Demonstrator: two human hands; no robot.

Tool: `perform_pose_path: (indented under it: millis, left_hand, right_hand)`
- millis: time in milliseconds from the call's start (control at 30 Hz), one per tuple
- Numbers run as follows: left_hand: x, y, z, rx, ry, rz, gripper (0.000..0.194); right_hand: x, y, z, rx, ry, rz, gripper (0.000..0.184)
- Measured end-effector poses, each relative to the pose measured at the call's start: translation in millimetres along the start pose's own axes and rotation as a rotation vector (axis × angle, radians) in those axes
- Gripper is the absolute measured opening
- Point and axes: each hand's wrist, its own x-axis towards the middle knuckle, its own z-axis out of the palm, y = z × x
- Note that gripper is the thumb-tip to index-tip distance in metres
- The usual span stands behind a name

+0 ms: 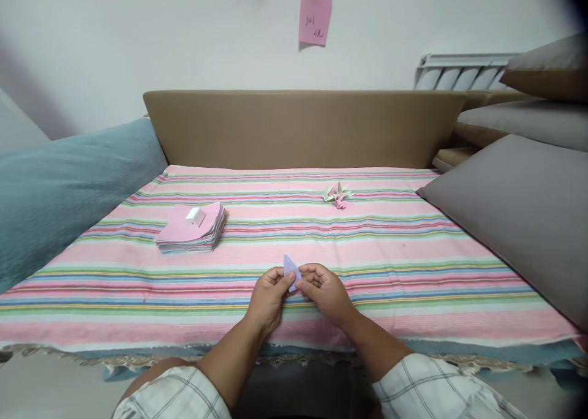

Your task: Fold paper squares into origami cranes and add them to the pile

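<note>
Reading it like a clock with the small purple paper (290,267) dead centre: it's up in the fingers, near edge of the striped cloth (275,223), pointy end aimed roughly at 12; left hand (269,291) comes in from 8 and has it pinched, thumb on top; right hand (325,289) comes in from 4, thumb and fingers closed on the lower right edge; so each grip is narrowed right down to paper thickness, as far as I can tell, since the undersides are hidden.

What could go wrong, imo: piece that tiny, uneven pull between the two pinches could skew a crease or tear it; thumbs cover a good chunk, so a misaligned edge could go unnoticed; soft cloth probably wouldn't back up a hard press either. Over at 10 there's a paper stack (184,247) with a white block (196,216) on top; knock that off and sheets could slide; the green-and-pink folded papers (340,200) at 1 look easily squashed by a stray sleeve.
</note>
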Motion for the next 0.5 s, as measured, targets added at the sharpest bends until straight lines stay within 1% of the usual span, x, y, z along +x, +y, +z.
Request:
perform_pose_path:
  millis: [100, 167, 333, 433, 500]
  left_hand:
    - [-0.3, 0.9, 0.2, -0.007, 0.021, 0.0, 0.025]
    - [-0.7, 1.0, 0.4, 0.003, 0.023, -0.002, 0.025]
    - [-2.2, 0.2, 0.5, 0.015, -0.002, 0.001, 0.024]
    - [-2.3, -1.0, -0.7, 0.045, -0.012, 0.016, 0.024]
    - [-1.9, -2.0, -1.8, 0.067, -0.012, 0.034, 0.023]
  right_hand:
    - [-1.6, -1.7, 0.9, -0.072, -0.076, -0.028, 0.03]
    - [-2.7, -3.5, 0.8, -0.165, -0.094, -0.065, 0.027]
    - [-2.0, -5.2, -1.8, -0.337, -0.031, -0.143, 0.031]
    - [-0.6, -4.0, -2.8, -0.377, -0.025, -0.203, 0.033]
    - [-0.3, -2.9, -2.6, -0.384, -0.026, -0.214, 0.034]
